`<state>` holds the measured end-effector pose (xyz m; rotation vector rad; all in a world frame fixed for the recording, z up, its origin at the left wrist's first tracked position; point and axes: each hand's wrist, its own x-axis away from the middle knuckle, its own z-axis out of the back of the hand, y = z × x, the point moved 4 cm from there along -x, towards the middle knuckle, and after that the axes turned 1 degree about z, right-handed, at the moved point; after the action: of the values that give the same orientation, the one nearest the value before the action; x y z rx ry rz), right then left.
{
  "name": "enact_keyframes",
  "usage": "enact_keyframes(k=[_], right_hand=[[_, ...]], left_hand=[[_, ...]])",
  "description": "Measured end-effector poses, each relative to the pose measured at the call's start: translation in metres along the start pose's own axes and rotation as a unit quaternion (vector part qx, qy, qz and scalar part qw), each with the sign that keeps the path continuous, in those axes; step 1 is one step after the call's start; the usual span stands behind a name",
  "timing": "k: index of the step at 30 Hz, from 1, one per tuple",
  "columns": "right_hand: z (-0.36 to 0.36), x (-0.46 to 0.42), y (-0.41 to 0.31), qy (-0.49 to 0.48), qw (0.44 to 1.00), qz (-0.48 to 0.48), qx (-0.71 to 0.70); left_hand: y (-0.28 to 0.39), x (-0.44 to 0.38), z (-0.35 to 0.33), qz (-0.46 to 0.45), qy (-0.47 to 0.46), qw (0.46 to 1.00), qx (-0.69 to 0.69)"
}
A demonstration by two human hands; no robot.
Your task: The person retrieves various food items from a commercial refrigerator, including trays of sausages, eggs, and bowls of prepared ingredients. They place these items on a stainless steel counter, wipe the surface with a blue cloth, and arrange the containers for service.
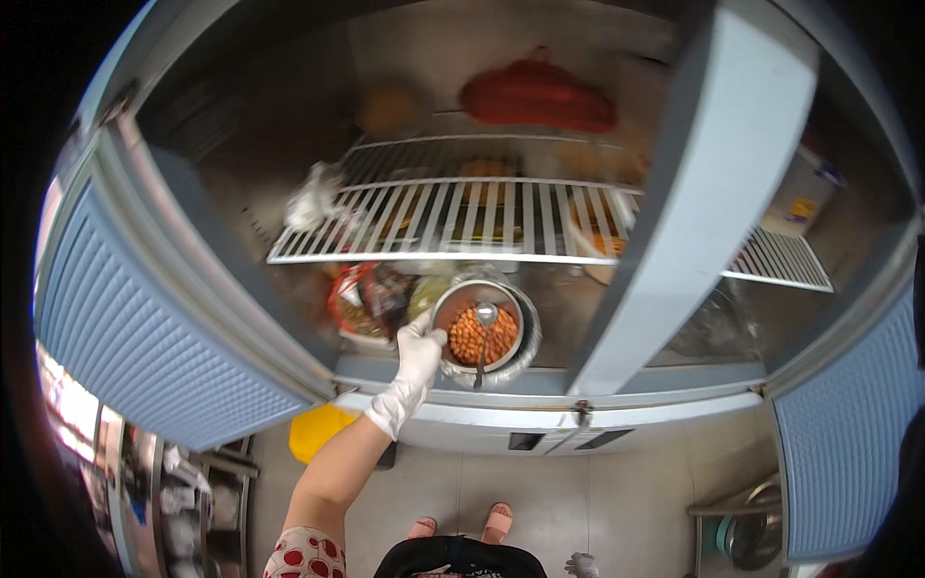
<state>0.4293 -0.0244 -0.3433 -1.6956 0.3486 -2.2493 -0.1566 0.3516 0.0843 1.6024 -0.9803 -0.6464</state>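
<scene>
My left hand [420,350], in a white glove, grips the left rim of a round steel container [512,298] inside the opened refrigerator. Reddish-brown beans or peanuts [466,338] partly fill it. A metal spoon [486,313] rests among them, its dark handle over the near rim. Around and under the container shows the clear plastic wrap of another vessel [533,339]; I cannot tell how the two touch. My right hand [582,565], gloved too, hangs low by my side at the bottom edge; its fingers are too small to judge.
A white wire shelf [405,256] runs just above the container. Left of it sits a red-edged bag of food [354,307]. A pale blue post [694,195] divides the opening. Ribbed doors stand swung out, left [152,318] and right [845,419]. A yellow bin [312,432] stands below.
</scene>
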Motion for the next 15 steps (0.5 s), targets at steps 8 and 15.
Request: enact_keyframes(k=[8,15], right_hand=[[-0.020,0.001,-0.103,-0.034,0.976,0.093,0.196],[-0.158,0.015,-0.186,-0.221,0.954,0.118,0.165]], left_hand=[[0.050,0.172,0.220,0.056,0.109,0.992,-0.006],[0.080,0.365,0.436,0.023,0.293,0.955,0.040]])
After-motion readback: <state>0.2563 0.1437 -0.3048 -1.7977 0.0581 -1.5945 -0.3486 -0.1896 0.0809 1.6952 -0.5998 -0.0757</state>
